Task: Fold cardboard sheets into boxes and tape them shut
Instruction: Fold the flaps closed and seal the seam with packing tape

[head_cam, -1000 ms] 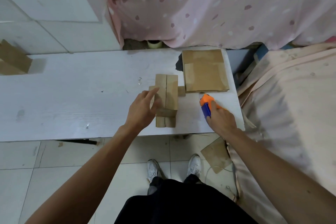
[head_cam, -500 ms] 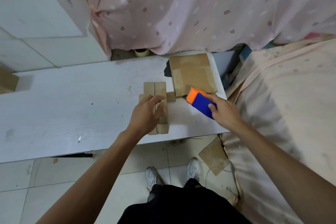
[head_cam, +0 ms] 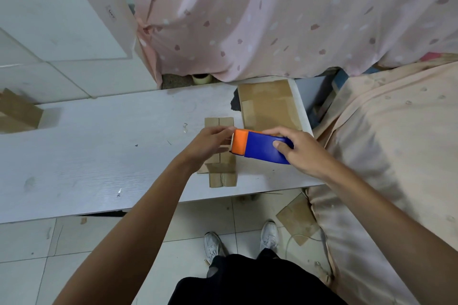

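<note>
The small brown folded cardboard box lies flat on the white wood-grain table, just right of the frame's centre, its two long flaps meeting in a seam that runs up its top face. It should be light and fairly stiff along its panels but springy at the creases. The flaps will likely want to lift unless pressed down, and the whole thing may skid on the smooth table when tape is dragged across it. The best hold is probably a flat press on the top beside the seam, or a grip across its two long sides.

The right hand grips the blue-and-orange plastic tape dispenser by its blue body, thumb on the near face and fingers wrapped over the far edge. It holds the dispenser above the box with the orange toothed end pointing left. The left hand is at that toothed end with its fingertips drawn close together, as if pinching the free end of the tape. The tape itself is too thin and clear to make out, so I cannot tell whether anything lies between them. This hand covers the middle of the box.

A stack of flat brown cardboard sheets sits at the table's upper right corner.
</note>
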